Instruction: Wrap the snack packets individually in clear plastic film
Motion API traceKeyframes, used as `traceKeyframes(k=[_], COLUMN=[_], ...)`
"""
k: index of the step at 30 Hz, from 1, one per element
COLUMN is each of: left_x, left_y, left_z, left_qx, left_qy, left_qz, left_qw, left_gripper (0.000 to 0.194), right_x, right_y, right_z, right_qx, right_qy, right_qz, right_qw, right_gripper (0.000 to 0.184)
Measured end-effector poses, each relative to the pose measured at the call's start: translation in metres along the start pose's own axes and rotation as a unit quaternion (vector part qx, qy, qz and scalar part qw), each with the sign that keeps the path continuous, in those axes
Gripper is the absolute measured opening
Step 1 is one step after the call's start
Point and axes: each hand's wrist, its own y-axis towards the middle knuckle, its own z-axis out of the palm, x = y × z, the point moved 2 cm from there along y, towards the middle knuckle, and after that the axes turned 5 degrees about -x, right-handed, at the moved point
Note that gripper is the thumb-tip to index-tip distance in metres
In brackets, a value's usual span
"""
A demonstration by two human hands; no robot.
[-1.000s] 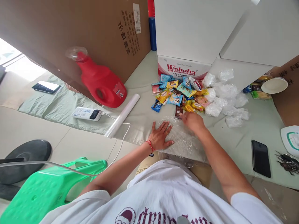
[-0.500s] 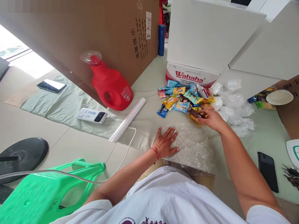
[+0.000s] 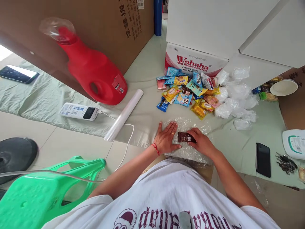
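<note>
Clear plastic wrap [image 3: 183, 152] lies crumpled in front of me at the table's near edge. Fingers spread, my left hand [image 3: 165, 138] rests flat on its left side. My right hand [image 3: 201, 141] grips the right end of a dark brown wrapped snack bar [image 3: 184, 137], which is on or just over the wrap. Beyond the wrap is a heap of small packaged snacks [image 3: 183, 99] in blue, yellow and other wrappers. To the right of the heap sit several bundles in clear wrap [image 3: 234, 101]; what they hold cannot be made out.
A plastic film roll [image 3: 124, 114], a white power bank [image 3: 79, 112] with a cable and a red jug [image 3: 97, 76] stand left. A Wahaha carton [image 3: 190, 60] is behind the snacks. At right lie a black phone [image 3: 263, 160] and keys [image 3: 286, 163]. A green stool [image 3: 35, 197] is at lower left.
My right hand has brought the brown snack bar from the heap toward me, over the plastic wrap. My left hand stays flat on the wrap. The view has tilted down.
</note>
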Motion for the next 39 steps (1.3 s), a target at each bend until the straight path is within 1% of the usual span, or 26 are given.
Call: traceKeyframes(k=[3,7,10,13,15,17,19,22,24,26,29,31,33,35,39], left_x=[0.0,0.0,0.0,0.0,-0.001,-0.001,-0.001,0.0,0.0,0.001,0.001,0.002,0.002,0.002,0.003], left_y=[0.0,0.001,0.002,0.002,0.002,0.002,0.002,0.002,0.002,0.003,0.003,0.003,0.003,0.003,0.002], left_z=[-0.001,-0.001,-0.001,-0.002,-0.003,-0.003,-0.002,-0.001,0.0,0.0,0.001,0.002,0.002,0.003,0.003], left_qx=[0.004,0.012,0.023,0.024,0.023,0.023,0.02,0.018,0.023,0.03,0.039,0.038,0.034,0.031,0.03], left_qy=[-0.004,-0.003,-0.002,-0.007,-0.01,-0.009,-0.003,0.001,0.0,-0.001,-0.001,-0.001,0.0,0.001,0.004], left_qz=[0.002,0.003,0.001,-0.003,-0.001,0.001,0.001,0.001,0.003,0.005,0.006,0.007,0.007,0.01,0.013], left_qw=[1.0,1.0,1.0,1.0,1.0,1.0,1.0,1.0,1.0,1.0,0.999,0.999,0.999,0.999,0.999], left_gripper=[0.109,0.109,0.106,0.105,0.105,0.105,0.106,0.112,0.117,0.12,0.124,0.126,0.126,0.125,0.125], right_x=[-0.006,-0.017,-0.024,-0.025,-0.022,-0.018,-0.014,-0.01,-0.013,-0.018,-0.022,-0.019,-0.011,-0.002,0.011], right_y=[-0.003,-0.003,-0.001,-0.001,-0.002,-0.003,-0.001,0.004,0.007,0.007,0.001,-0.004,-0.008,-0.008,-0.001], right_z=[-0.001,-0.016,-0.022,-0.018,-0.014,-0.01,-0.008,-0.01,-0.017,-0.026,-0.042,-0.049,-0.048,-0.039,-0.01], right_qx=[-0.01,-0.022,-0.006,0.016,0.012,-0.004,-0.006,0.015,0.012,-0.01,-0.072,-0.116,-0.135,-0.114,-0.015], right_qy=[-0.015,-0.037,-0.019,0.012,0.023,0.016,-0.008,-0.047,-0.048,-0.024,0.036,0.077,0.105,0.11,0.051], right_qz=[-0.027,-0.058,-0.076,-0.103,-0.104,-0.082,-0.066,-0.076,-0.077,-0.069,-0.071,-0.085,-0.098,-0.107,-0.097], right_qw=[0.999,0.997,0.997,0.995,0.994,0.996,0.998,0.996,0.996,0.997,0.994,0.987,0.98,0.982,0.994], right_gripper=[0.048,0.04,0.036,0.032,0.034,0.044,0.053,0.05,0.047,0.043,0.038,0.037,0.036,0.037,0.041])
